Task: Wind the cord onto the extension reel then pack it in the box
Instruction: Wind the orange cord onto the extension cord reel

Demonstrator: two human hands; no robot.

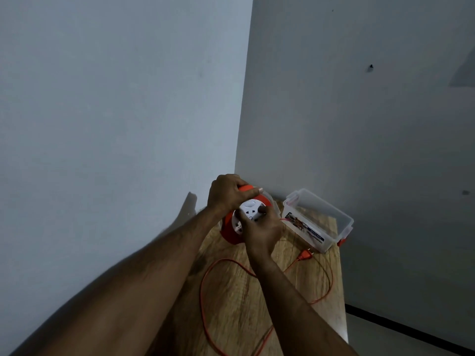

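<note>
The left hand (pixel 227 194) has its grip closed over the top of the round orange plastic extension reel (pixel 230 231), fingers curled over the orange handle at its upper edge and the thumb laid along the front. The right hand (pixel 261 228) lies against the reel's white round socket face (pixel 248 210), its fingers bent onto the face near a dark knob; whether they pinch that knob or only press on it cannot be told, as the hand covers much of the face. The reel stands upright on edge at the far end of the light wood-grain worktop (pixel 231 299), close to the corner where two pale grey walls (pixel 115 98) meet.

From behind the right hand, the thin orange cord (pixel 205 278) runs out across the worktop in loose loops: one wide loop sweeps toward the near edge under the right forearm, and another curves along the right side of the worktop. Its orange two-pin plug (pixel 305 255) lies flat on the wood, just beside the near long wall of the clear plastic rectangular box (pixel 334 214).

That box sits open-topped to the right of the reel, near the right-hand wall, with red-orange latches at its corners and a printed label on its side.
</note>
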